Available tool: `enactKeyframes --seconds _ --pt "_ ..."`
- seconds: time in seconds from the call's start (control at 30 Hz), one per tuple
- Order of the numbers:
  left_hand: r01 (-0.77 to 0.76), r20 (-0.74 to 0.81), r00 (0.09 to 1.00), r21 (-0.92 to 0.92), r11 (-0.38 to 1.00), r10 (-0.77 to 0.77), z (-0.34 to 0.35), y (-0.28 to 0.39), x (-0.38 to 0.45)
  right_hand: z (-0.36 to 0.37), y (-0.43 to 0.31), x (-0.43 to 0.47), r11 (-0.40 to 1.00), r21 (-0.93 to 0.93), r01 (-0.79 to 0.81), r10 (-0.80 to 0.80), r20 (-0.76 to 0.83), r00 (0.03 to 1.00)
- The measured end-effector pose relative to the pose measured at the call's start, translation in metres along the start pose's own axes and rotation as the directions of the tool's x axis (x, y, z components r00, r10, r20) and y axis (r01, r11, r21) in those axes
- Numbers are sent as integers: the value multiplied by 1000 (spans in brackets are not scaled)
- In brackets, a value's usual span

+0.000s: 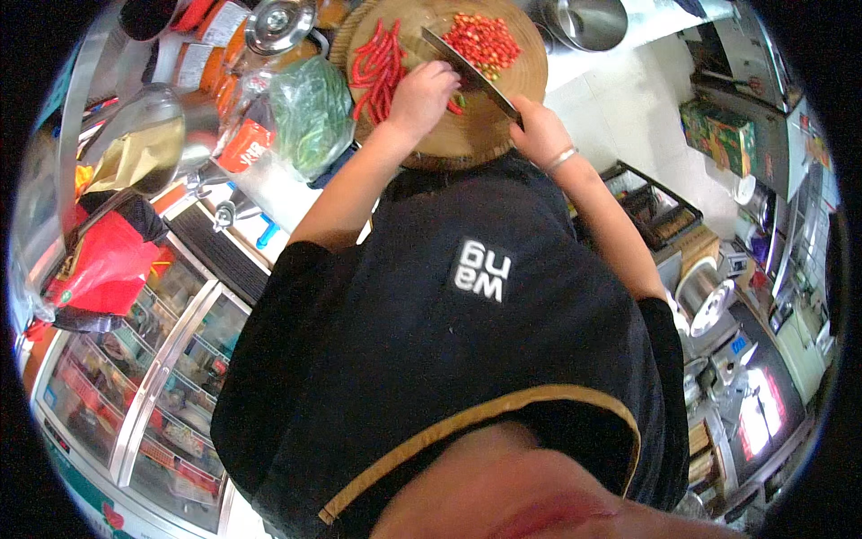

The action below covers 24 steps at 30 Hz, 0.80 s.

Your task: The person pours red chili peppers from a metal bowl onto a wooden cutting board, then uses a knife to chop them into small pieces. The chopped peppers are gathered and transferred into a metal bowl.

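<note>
A round wooden chopping board [471, 138] lies before me. My right hand [542, 131] grips a kitchen knife [475, 77] by its handle, with the blade slanting across the board to the upper left. My left hand [427, 94] has its fingers curled beside the blade. Under them a red chilli [457, 104] with a green end shows in part; the rest of it is hidden. Whole red chillies [378, 71] are heaped left of my left hand. Beyond the blade is a pile of chopped red chilli [483, 44], with a few greenish pieces at its near edge.
Leafy greens in a clear plastic bag [310, 114] lie left of the board, near a metal lid [279, 25]. A metal pot [592, 23] stands at the board's far right. A black rack [650, 205] is beside my right forearm. A glass-doored cabinet [138, 397] stands at left.
</note>
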<state>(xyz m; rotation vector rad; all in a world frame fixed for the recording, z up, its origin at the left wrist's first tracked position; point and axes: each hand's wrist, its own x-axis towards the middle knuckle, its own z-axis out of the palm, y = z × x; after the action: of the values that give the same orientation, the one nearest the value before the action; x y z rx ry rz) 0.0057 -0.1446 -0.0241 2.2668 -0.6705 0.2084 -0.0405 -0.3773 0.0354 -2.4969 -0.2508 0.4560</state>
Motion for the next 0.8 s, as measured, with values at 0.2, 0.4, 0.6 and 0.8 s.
enactKeyframes --seconds 0.2,0.4,0.6,0.8 --pt "95 31 995 -63 994 -93 -12 16 -9 10 7 7 994 -77 -72 75 44 996" --pt "130 20 991 72 989 -131 -4 26 -6 5 -1 9 990 -108 -90 96 53 994" --pt "154 -35 988 54 987 -152 -4 20 -9 5 4 5 995 -71 -74 77 40 996" --pt "235 -95 969 49 971 -230 -8 26 -1 -5 -4 -1 993 -56 -108 110 47 993"
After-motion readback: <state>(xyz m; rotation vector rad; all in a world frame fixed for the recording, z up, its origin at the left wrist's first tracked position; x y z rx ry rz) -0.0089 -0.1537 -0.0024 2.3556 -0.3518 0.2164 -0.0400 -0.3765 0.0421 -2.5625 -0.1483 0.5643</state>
